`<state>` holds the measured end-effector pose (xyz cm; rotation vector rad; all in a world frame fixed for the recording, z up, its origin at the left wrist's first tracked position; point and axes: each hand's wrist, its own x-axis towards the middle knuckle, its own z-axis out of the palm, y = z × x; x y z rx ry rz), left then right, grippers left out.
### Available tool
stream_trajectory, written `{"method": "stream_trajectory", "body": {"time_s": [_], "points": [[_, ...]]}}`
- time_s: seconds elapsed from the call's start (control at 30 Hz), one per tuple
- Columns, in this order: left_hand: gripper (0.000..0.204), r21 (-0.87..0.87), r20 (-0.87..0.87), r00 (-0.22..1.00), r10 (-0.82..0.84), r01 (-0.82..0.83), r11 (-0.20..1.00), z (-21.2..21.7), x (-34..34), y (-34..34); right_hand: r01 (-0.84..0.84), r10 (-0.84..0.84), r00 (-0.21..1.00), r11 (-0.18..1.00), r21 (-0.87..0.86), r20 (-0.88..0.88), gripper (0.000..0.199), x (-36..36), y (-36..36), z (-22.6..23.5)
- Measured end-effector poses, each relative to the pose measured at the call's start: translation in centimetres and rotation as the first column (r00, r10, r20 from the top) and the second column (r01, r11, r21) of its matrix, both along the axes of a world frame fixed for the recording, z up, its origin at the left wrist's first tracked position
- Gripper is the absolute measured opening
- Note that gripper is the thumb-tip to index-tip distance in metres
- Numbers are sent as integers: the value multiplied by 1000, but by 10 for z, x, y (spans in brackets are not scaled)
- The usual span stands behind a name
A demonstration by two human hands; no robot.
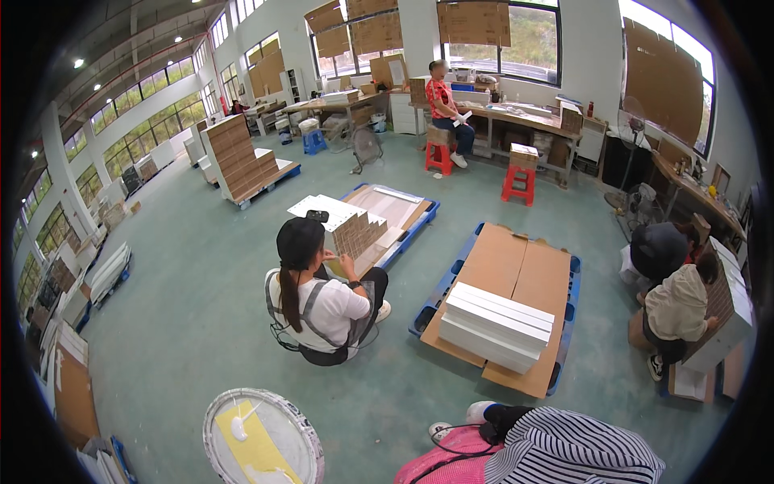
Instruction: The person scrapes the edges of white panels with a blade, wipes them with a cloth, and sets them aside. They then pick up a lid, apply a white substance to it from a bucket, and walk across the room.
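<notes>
Neither of my hands shows in this view. Along the lower edge lie black-and-white striped cloth and pink cloth, with a thin black cable over them; whose clothes these are I cannot tell. Light-coloured shoes show beside them. To the left stands a round, white-smeared bucket. On its top rests a yellow sheet with a blob of white paste. Ahead, white boards are stacked on brown cardboard, which covers a blue pallet.
A person in a white top and black cap squats by another loaded pallet. At the right, people bend over white panels. Someone sits on a red stool near the workbenches. Another red stool holds a box.
</notes>
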<state>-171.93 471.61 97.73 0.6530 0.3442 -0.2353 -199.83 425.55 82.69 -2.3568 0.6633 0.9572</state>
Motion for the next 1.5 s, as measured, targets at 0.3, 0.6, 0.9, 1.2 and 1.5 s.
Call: {"method": "stream_trajectory", "body": {"time_s": [0.3, 0.6, 0.9, 1.2, 1.5], "points": [[55, 24, -46, 999, -2, 3, 1000, 4, 0, -6, 93, -93, 996, 993, 79, -4, 37, -7, 4, 7], [53, 145, -40, 999, -19, 24, 989, -13, 0, -34, 170, -168, 985, 983, 65, -42, 43, -23, -11, -3], [61, 70, -114, 986, -119, 128, 989, 21, -8, -61, 155, -157, 987, 986, 68, 25, 40, -29, -14, -27], [61, 82, -119, 981, -150, 160, 984, -12, -6, -59, 194, -195, 981, 979, 65, 11, 39, -32, -13, -28], [56, 178, -91, 978, -187, 201, 963, 5, -29, -88, 165, -163, 986, 984, 72, -29, 42, -31, -15, -24]]}}
